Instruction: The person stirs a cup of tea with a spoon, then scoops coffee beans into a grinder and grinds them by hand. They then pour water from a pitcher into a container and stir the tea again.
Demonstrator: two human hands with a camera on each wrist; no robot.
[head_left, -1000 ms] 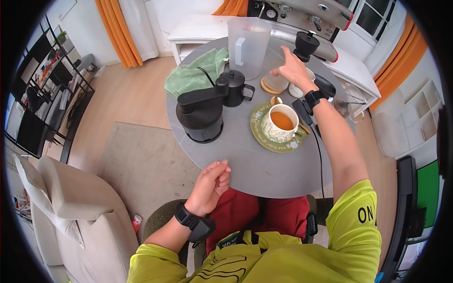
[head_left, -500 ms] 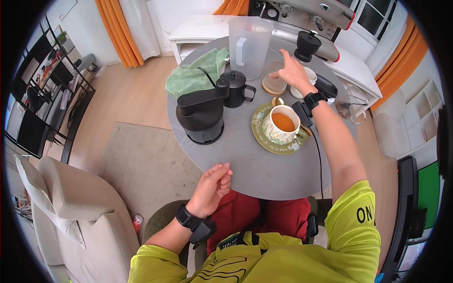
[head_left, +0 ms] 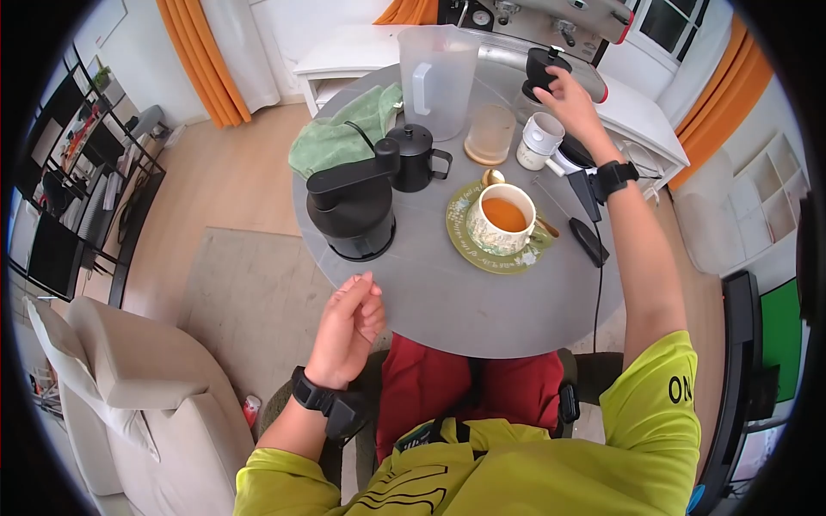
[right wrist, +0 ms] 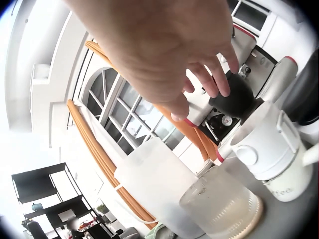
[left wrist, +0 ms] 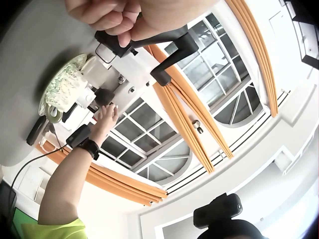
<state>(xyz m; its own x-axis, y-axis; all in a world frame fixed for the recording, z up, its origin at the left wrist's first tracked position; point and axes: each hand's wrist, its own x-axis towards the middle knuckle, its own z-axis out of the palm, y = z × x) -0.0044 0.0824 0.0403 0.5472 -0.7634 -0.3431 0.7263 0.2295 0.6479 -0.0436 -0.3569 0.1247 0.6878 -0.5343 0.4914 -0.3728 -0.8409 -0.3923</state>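
Note:
At the back right of the round table, my right hand (head_left: 575,107) is at the black top (head_left: 546,67) of a glass-based container, fingers apart and bent slightly around its near side; a firm grip is not visible. The right wrist view shows the fingertips overlapping the dark top (right wrist: 234,99). Just below stand white stacked cups (head_left: 542,138) and a clear glass (head_left: 490,135) with a wooden-coloured base. My left hand (head_left: 347,331) hovers by the table's near left edge, fingers loosely curled, holding nothing. A patterned cup (head_left: 501,225) of orange-brown liquid sits on a green saucer (head_left: 465,245).
A black grinder-like device (head_left: 351,211), a black lidded pot (head_left: 415,159), a green cloth (head_left: 340,138) and a tall clear pitcher (head_left: 439,86) occupy the left and back. A black handheld item (head_left: 589,242) lies right of the saucer, near a hanging cable.
My right hand has moved from above the clear glass rightward and back to the black top, uncovering the white cups. The left hand stays loosely curled; the head view has shifted slightly.

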